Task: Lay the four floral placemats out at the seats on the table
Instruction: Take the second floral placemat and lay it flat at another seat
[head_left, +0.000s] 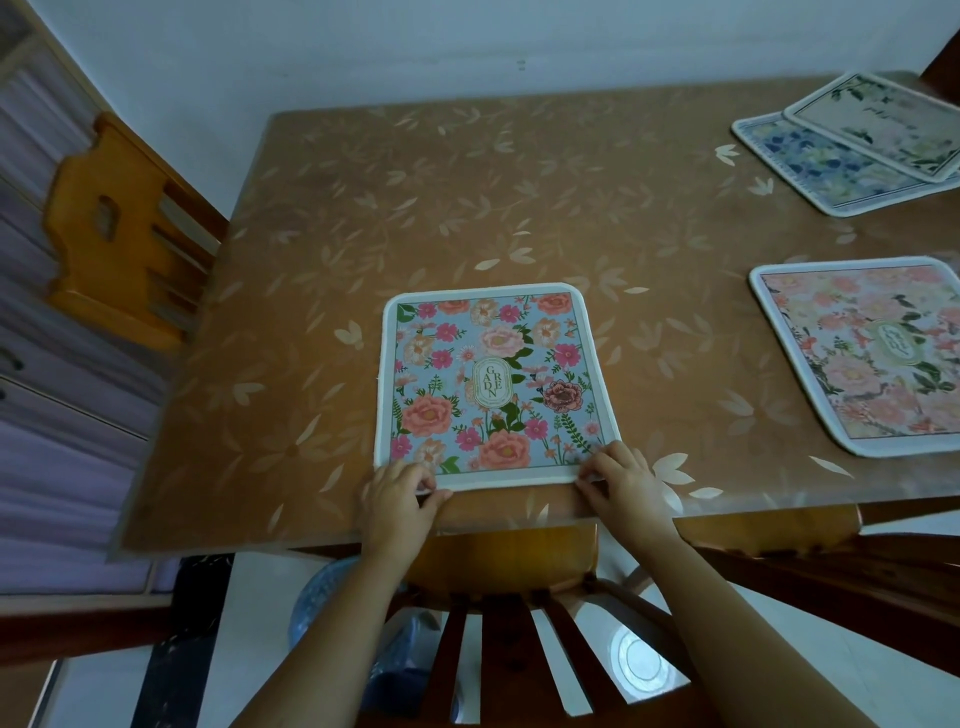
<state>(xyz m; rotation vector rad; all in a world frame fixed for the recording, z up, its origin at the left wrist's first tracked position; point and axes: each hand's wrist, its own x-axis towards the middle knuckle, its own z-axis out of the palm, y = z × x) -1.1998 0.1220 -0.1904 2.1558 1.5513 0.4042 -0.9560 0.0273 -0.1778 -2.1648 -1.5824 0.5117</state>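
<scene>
Grip on the near corners: the left hand (397, 493) pinches the near-left corner of the blue-ground placemat (493, 379) and the right hand (623, 480) pinches its near-right corner, fingers curled over the white border. The mat lies flat on the table (467, 197), its near edge running just inside and roughly parallel to the table's front edge, above the back of the near chair (498, 561).

Step in hand, as judged: squaring this mat at its seat. A pink placemat (872, 358) lies flat to the right, well apart. A blue-patterned placemat (810, 166) and a pale placemat (883, 130) overlap at the far right corner, not yet set at seats.

The next move would call for letting go here and reaching across to the overlapped pair; one may suit the seat by the side chair (104, 223) on the left.

Broad bare tabletop lies between the mats, so sliding room is ample; the far edge meets the wall.
</scene>
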